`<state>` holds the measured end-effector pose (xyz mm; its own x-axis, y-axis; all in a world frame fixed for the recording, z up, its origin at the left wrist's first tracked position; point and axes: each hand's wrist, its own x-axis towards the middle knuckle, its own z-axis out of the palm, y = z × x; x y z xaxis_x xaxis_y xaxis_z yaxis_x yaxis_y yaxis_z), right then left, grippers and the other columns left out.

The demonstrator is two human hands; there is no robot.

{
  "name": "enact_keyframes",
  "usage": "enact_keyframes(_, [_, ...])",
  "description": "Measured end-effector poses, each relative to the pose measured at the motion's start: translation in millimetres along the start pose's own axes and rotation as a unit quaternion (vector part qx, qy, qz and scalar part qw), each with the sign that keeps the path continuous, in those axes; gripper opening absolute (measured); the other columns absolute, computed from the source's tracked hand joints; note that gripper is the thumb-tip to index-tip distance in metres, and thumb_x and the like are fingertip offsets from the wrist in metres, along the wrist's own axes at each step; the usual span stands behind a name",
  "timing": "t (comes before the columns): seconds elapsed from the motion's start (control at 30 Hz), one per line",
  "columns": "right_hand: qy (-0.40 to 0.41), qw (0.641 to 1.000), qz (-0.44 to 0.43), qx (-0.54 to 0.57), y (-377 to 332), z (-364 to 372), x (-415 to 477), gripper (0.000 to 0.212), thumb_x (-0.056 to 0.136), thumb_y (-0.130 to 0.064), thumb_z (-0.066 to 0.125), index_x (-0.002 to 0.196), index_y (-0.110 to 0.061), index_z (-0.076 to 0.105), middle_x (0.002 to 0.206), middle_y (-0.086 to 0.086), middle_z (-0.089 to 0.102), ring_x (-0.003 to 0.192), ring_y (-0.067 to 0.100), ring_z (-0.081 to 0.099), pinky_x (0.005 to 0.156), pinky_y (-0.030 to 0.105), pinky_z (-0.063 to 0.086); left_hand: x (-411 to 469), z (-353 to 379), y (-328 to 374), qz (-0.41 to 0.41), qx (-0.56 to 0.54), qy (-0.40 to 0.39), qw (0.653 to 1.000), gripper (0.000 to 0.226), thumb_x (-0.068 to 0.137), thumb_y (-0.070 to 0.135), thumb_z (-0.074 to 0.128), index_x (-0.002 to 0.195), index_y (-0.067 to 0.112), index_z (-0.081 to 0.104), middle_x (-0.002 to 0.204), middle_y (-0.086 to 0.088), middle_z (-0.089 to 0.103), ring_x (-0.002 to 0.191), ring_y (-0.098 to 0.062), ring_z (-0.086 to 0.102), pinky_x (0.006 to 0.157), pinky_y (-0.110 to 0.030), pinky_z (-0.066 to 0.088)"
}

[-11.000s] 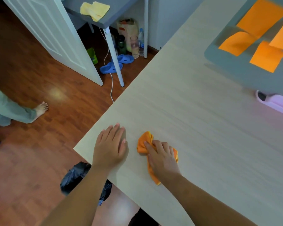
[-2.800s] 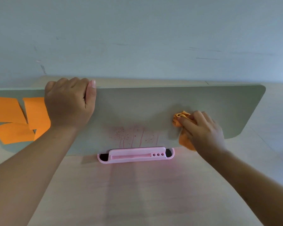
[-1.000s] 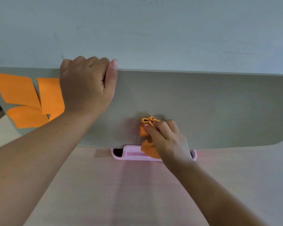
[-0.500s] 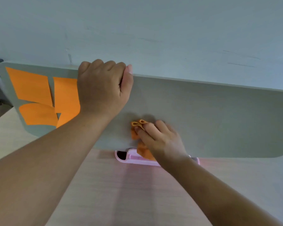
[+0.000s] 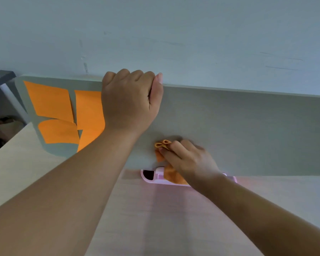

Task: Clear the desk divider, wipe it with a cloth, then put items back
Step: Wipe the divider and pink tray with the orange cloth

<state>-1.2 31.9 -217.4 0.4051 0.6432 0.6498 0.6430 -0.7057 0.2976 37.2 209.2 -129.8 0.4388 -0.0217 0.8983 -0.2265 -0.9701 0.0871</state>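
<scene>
Clamped over the top edge of the upright divider (image 5: 238, 130), left hand (image 5: 131, 102) steadies it. Right hand (image 5: 190, 161) presses the bunched orange cloth (image 5: 162, 145) against its lower face, above the pink base (image 5: 151, 179) on the desk (image 5: 155, 218).

Both forearms are bare up to the frame edge, with no sleeve, watch, bracelet or ring showing. The left hand (image 5: 129, 102) is broad-backed, its thumbnail short and pale pink. The right hand (image 5: 190, 161) shows slim fingers (image 5: 171, 151) with short, unpainted nails. No marks or tattoos are visible.
</scene>
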Motion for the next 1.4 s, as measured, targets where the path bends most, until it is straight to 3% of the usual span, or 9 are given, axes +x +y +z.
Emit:
enact_keyframes(0.3, [0.063,0.996,0.054,0.015,-11.7,11.6,13.5,0.015,0.082,-0.016,0.069,0.095,-0.021,0.068,0.079,0.001,0.064,0.062,0.024,0.055,0.044,0.031,0.042,-0.3,0.1,0.0,0.004,0.009,-0.002,1.0,0.039,0.102,0.033,0.034,0.066,0.019,0.034,0.06,0.003,0.032,0.063,-0.023,0.029,0.065,-0.035,0.017])
enact_keyframes(0.4, [-0.005,1.0,0.021,0.009,-26.7,27.4,-3.3,0.024,0.065,-0.017,0.069,0.087,-0.024,0.073,0.075,-0.005,0.064,0.058,0.02,0.056,0.043,0.027,0.041,-2.3,0.3,1.0,0.002,0.006,0.003,1.0,0.041,0.103,0.033,0.034,0.065,0.017,0.034,0.058,0.002,0.032,0.061,-0.024,0.03,0.064,-0.035,0.018])
enact_keyframes(0.53, [-0.051,0.999,-0.009,-0.011,16.5,1.0,-43.2,0.029,0.074,-0.008,0.067,0.101,-0.017,0.073,0.08,0.002,0.065,0.063,0.025,0.059,0.044,0.031,0.048,-0.3,-1.4,1.8,-0.006,0.0,0.002,1.0,0.041,0.102,0.032,0.035,0.064,0.016,0.034,0.058,0.001,0.031,0.06,-0.025,0.03,0.064,-0.035,0.019])
enact_keyframes(0.73, [0.076,0.993,0.079,0.044,-32.1,21.5,30.8,0.017,0.087,-0.014,0.061,0.094,-0.024,0.072,0.088,-0.003,0.06,0.064,0.024,0.056,0.044,0.031,0.043,-0.5,-2.4,0.9,-0.002,-0.004,-0.008,1.0,0.04,0.103,0.034,0.034,0.066,0.018,0.035,0.059,0.003,0.032,0.063,-0.023,0.03,0.066,-0.033,0.017])
enact_keyframes(0.97, [-0.083,0.996,-0.004,-0.018,1.4,13.4,-50.8,0.023,0.078,-0.014,0.061,0.094,-0.023,0.075,0.082,-0.004,0.068,0.064,0.02,0.061,0.042,0.027,0.047,-0.6,-2.5,-0.2,0.002,-0.007,-0.007,1.0,0.043,0.104,0.035,0.032,0.065,0.017,0.033,0.058,0.002,0.031,0.061,-0.024,0.03,0.065,-0.033,0.015])
enact_keyframes(1.07, [-0.016,0.999,0.017,-0.042,28.1,-9.8,-44.9,0.029,0.083,-0.006,0.06,0.107,-0.02,0.07,0.083,0.002,0.063,0.066,0.025,0.058,0.043,0.03,0.044,0.7,-1.3,1.2,-0.005,0.005,-0.003,1.0,0.043,0.103,0.035,0.031,0.065,0.017,0.034,0.059,0.001,0.032,0.062,-0.025,0.03,0.065,-0.034,0.014])
enact_keyframes(1.17, [0.052,0.995,0.09,0.002,-2.1,5.0,2.4,0.019,0.083,-0.011,0.06,0.095,-0.021,0.07,0.081,0.002,0.062,0.063,0.025,0.054,0.042,0.03,0.041,0.0,-2.1,0.2,-0.001,0.002,-0.015,1.0,0.042,0.103,0.035,0.03,0.065,0.017,0.034,0.059,0.002,0.032,0.063,-0.024,0.03,0.066,-0.034,0.014])
enact_keyframes(1.27, [-0.008,0.999,0.041,0.013,-34.4,29.6,1.6,0.014,0.068,-0.019,0.07,0.082,-0.022,0.071,0.079,-0.001,0.063,0.06,0.023,0.055,0.04,0.028,0.042,-0.9,-3.2,-1.4,0.001,-0.001,-0.014,1.0,0.043,0.104,0.036,0.029,0.065,0.017,0.033,0.058,0.001,0.033,0.062,-0.025,0.03,0.066,-0.033,0.014])
enact_keyframes(1.4, [-0.109,0.994,0.016,-0.03,13.0,8.1,-71.7,0.026,0.071,-0.01,0.074,0.093,-0.022,0.073,0.082,-0.001,0.065,0.064,0.022,0.059,0.039,0.03,0.046,0.0,-2.3,1.5,-0.007,0.005,-0.016,1.0,0.044,0.104,0.035,0.028,0.065,0.016,0.032,0.058,-0.001,0.033,0.061,-0.026,0.03,0.066,-0.034,0.015])
